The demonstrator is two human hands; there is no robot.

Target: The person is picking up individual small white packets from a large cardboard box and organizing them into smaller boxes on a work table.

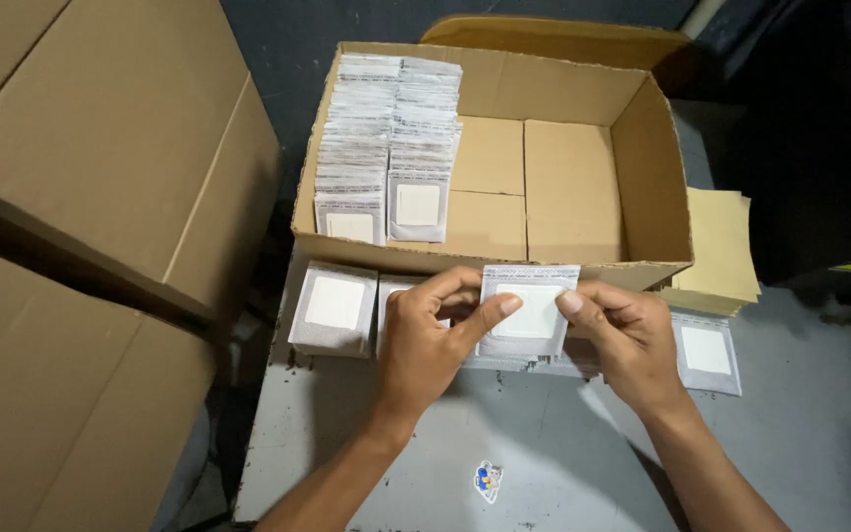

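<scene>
Both my hands hold a small stack of grey packets (pixel 536 286), each with a white square pad showing, just in front of an open cardboard box (pixel 657 197). My left hand (pixel 425 340) grips the stack's left side with the thumb across its face. My right hand (pixel 622 335) pinches the right side. Inside the box, two rows of the same packets (pixel 386 148) stand on edge along the left wall; the right part of its floor is bare cardboard.
More packets lie on the grey table: a stack (pixel 335 307) at the left and one (pixel 706 352) at the right. Large closed cartons (pixel 100 197) stand at the left. Yellowish sheets (pixel 721 246) lie right of the box. A small sticker (pixel 488 481) is on the table.
</scene>
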